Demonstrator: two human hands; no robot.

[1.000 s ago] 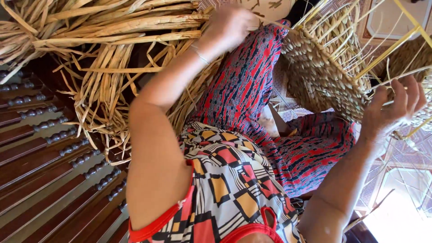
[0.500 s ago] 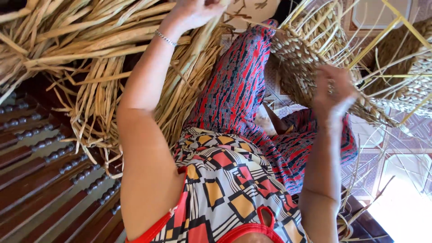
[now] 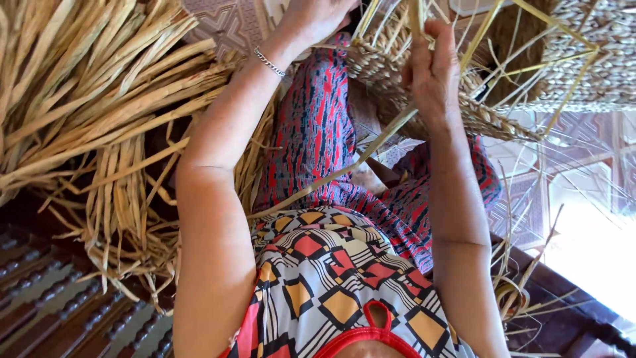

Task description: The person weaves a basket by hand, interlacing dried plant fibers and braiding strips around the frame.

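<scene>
A half-woven straw basket (image 3: 397, 86) rests on my lap near my knees, with loose upright stakes sticking out of its rim. My right hand (image 3: 434, 69) is closed on a long flat straw strand (image 3: 331, 176) that trails down across my red patterned trousers. My left hand (image 3: 315, 16), with a silver bracelet at the wrist, reaches to the basket's upper left edge at the top of the view; its fingers are partly cut off, and they appear to grip the weave there.
A big heap of dried straw strands (image 3: 99, 113) lies to my left. A second woven piece (image 3: 589, 59) sits at the top right. Dark wooden slats (image 3: 59, 311) run under me, and patterned floor tiles (image 3: 563, 192) lie to the right.
My right hand has moved left from the basket's right side to its middle and taken hold of a strand. My left hand stays near the basket's top edge. The view has shifted.
</scene>
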